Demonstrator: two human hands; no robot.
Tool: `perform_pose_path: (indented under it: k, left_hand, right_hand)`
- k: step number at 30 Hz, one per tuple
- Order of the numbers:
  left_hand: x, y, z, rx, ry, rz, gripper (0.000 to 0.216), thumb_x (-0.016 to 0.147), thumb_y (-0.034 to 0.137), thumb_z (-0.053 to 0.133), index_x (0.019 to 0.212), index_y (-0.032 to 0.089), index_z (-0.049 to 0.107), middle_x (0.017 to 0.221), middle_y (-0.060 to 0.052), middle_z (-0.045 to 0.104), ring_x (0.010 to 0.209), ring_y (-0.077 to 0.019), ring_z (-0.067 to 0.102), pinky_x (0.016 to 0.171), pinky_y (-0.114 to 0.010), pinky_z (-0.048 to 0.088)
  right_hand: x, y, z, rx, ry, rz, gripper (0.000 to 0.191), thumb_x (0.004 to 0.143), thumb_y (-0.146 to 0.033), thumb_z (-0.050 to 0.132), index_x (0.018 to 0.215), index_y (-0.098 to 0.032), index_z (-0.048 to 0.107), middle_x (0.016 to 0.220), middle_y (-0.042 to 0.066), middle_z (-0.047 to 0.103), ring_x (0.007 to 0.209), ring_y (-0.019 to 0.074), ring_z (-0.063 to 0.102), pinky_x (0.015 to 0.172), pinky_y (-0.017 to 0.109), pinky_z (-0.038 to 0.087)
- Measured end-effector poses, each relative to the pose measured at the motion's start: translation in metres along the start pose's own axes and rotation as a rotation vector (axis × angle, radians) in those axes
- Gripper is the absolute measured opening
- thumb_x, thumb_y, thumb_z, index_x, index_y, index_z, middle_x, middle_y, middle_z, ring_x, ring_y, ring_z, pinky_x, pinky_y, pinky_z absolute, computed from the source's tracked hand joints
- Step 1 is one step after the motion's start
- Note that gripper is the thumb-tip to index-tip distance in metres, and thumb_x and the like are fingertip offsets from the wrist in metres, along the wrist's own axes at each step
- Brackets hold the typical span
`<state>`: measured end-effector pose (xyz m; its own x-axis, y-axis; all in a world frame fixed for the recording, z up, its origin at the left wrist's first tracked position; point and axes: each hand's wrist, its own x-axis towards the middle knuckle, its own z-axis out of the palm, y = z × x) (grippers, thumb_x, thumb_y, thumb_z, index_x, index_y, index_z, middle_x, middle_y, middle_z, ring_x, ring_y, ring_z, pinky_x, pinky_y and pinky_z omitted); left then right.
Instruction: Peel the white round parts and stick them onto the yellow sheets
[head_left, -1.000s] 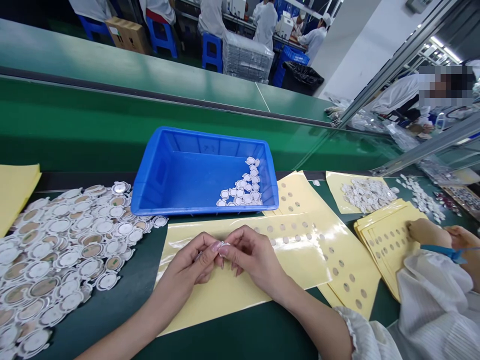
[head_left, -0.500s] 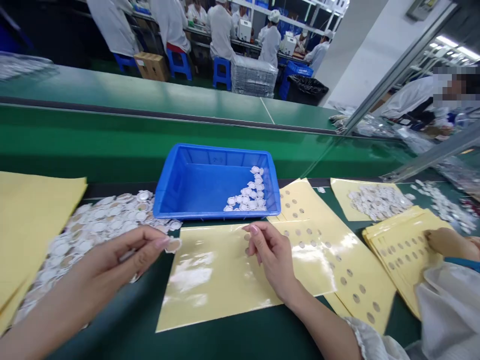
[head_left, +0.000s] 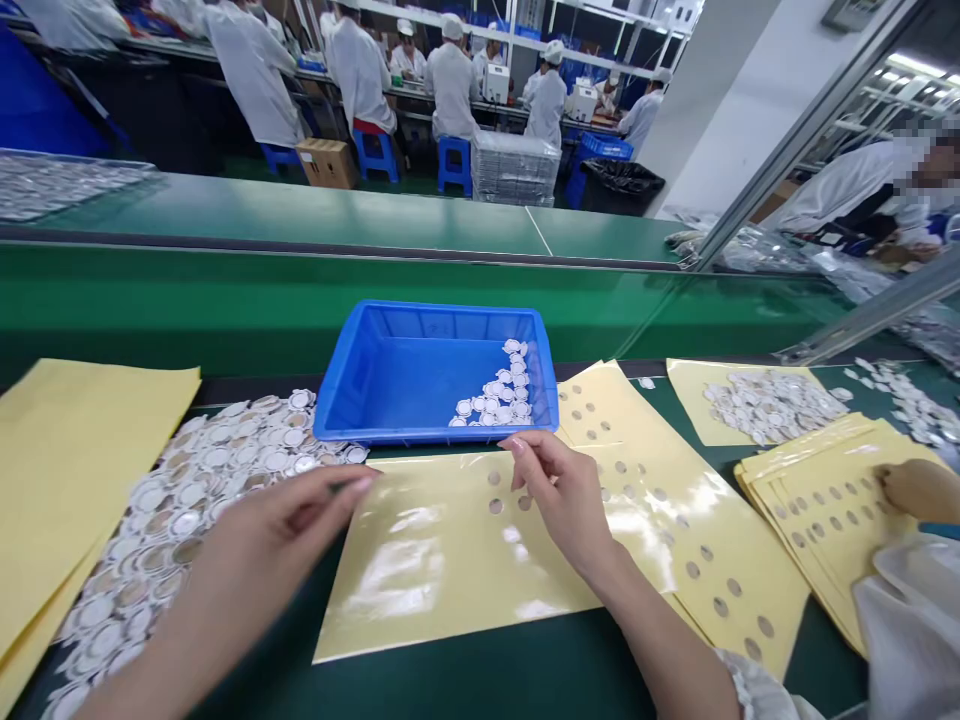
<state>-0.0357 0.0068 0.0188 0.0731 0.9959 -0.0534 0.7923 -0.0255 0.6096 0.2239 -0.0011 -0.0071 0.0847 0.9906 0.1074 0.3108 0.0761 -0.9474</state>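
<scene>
My left hand point(head_left: 300, 520) reaches right with its fingers stretched out and nothing visible in them. Its tips are at the top left corner of a glossy yellow sheet point(head_left: 435, 570), beside a pile of white round pieces point(head_left: 202, 480). My right hand point(head_left: 562, 490) is curled over the sheet's upper edge, thumb and fingers close together. Its tips come down by a few small grey dots point(head_left: 495, 492) stuck on the sheet, and whatever they pinch is hidden. Just beyond both hands stands a blue tray point(head_left: 390, 385) with several small white pieces point(head_left: 495, 395) in its right corner.
More yellow sheets with dots point(head_left: 675, 520) lie to the right. Another person's hand point(head_left: 907, 485) rests on a further stack. A plain yellow sheet point(head_left: 67, 470) lies at the left. A green conveyor point(head_left: 225, 290) runs behind the tray, with workers in white coats beyond.
My hands were together, pinching a small piece. The left swung out to the pile with a round piece, which is now gone from its fingers. The right went down onto the sheet.
</scene>
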Motion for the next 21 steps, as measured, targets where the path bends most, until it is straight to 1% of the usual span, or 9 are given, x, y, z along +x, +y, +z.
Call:
perform_pose_path:
  k: [2,3,4,6,8,12,15,18,21]
  left_hand:
    - [0.002,0.014,0.032,-0.055,-0.1,0.176,0.04,0.087,0.062,0.05,0.103,0.034,0.073,0.104,0.003,0.073,0.091,-0.0246,0.067,0.078,-0.029,0.049]
    - [0.005,0.02,0.046,-0.038,-0.128,0.25,0.044,0.089,0.063,0.045,0.111,0.034,0.071,0.109,0.001,0.073,0.097,-0.0265,0.066,0.082,-0.032,0.049]
    - [0.008,0.026,0.059,0.002,-0.135,0.309,0.049,0.091,0.063,0.04,0.119,0.033,0.068,0.109,-0.002,0.073,0.098,-0.0279,0.067,0.083,-0.035,0.05]
    - [0.016,0.033,0.079,0.115,-0.131,0.38,0.055,0.093,0.062,0.036,0.13,0.029,0.061,0.103,-0.007,0.074,0.094,-0.0307,0.067,0.076,-0.037,0.05]
    - [0.023,0.035,0.091,0.217,-0.106,0.416,0.054,0.093,0.06,0.04,0.132,0.028,0.059,0.093,-0.01,0.075,0.088,-0.0325,0.068,0.066,-0.036,0.048]
    - [0.029,0.031,0.097,0.271,-0.079,0.443,0.044,0.093,0.054,0.048,0.127,0.032,0.063,0.084,-0.009,0.076,0.082,-0.0316,0.068,0.057,-0.031,0.041]
    - [0.029,0.027,0.095,0.243,-0.054,0.46,0.039,0.092,0.053,0.051,0.121,0.033,0.068,0.078,-0.008,0.076,0.077,-0.0313,0.068,0.054,-0.031,0.038]
    - [0.03,0.024,0.094,0.222,-0.048,0.48,0.033,0.091,0.049,0.054,0.113,0.032,0.072,0.076,-0.007,0.076,0.073,-0.0312,0.068,0.052,-0.032,0.036]
    - [0.032,0.022,0.094,0.193,-0.08,0.505,0.03,0.093,0.045,0.051,0.107,0.034,0.075,0.079,-0.004,0.077,0.071,-0.0307,0.068,0.052,-0.033,0.037]
  right_hand:
    - [0.006,0.002,-0.007,-0.13,-0.072,-0.038,0.022,0.095,-0.036,0.051,0.088,-0.021,0.067,0.065,0.0,0.062,0.057,0.0148,0.056,0.055,0.026,0.044]
    - [0.008,0.004,-0.01,-0.193,-0.116,-0.048,0.02,0.094,-0.032,0.053,0.086,-0.022,0.067,0.067,0.001,0.064,0.058,0.0149,0.056,0.056,0.027,0.043]
    - [0.01,0.006,-0.012,-0.247,-0.163,-0.05,0.017,0.093,-0.029,0.055,0.084,-0.022,0.067,0.07,0.001,0.065,0.061,0.015,0.056,0.057,0.027,0.043]
    - [0.013,0.01,-0.015,-0.32,-0.245,-0.039,0.011,0.09,-0.024,0.06,0.081,-0.021,0.067,0.075,0.001,0.065,0.065,0.0151,0.057,0.058,0.026,0.043]
    - [0.014,0.014,-0.016,-0.382,-0.291,-0.01,0.002,0.084,-0.021,0.068,0.082,-0.021,0.067,0.08,0.001,0.063,0.066,0.0147,0.057,0.059,0.026,0.044]
    - [0.016,0.019,-0.013,-0.482,-0.305,0.047,0.018,0.077,-0.02,0.076,0.093,-0.021,0.066,0.085,0.001,0.061,0.064,0.0137,0.056,0.058,0.025,0.042]
    - [0.016,0.021,-0.009,-0.505,-0.295,0.02,0.023,0.078,-0.02,0.076,0.099,-0.023,0.067,0.084,0.0,0.062,0.064,0.0137,0.057,0.057,0.024,0.04]
    - [0.014,0.021,-0.006,-0.526,-0.265,-0.002,0.021,0.079,-0.022,0.076,0.099,-0.025,0.069,0.081,0.0,0.065,0.061,0.0132,0.058,0.056,0.023,0.04]
    - [0.013,0.021,-0.005,-0.555,-0.213,-0.02,0.014,0.08,-0.026,0.076,0.093,-0.027,0.072,0.079,0.0,0.068,0.056,0.0125,0.058,0.053,0.023,0.039]
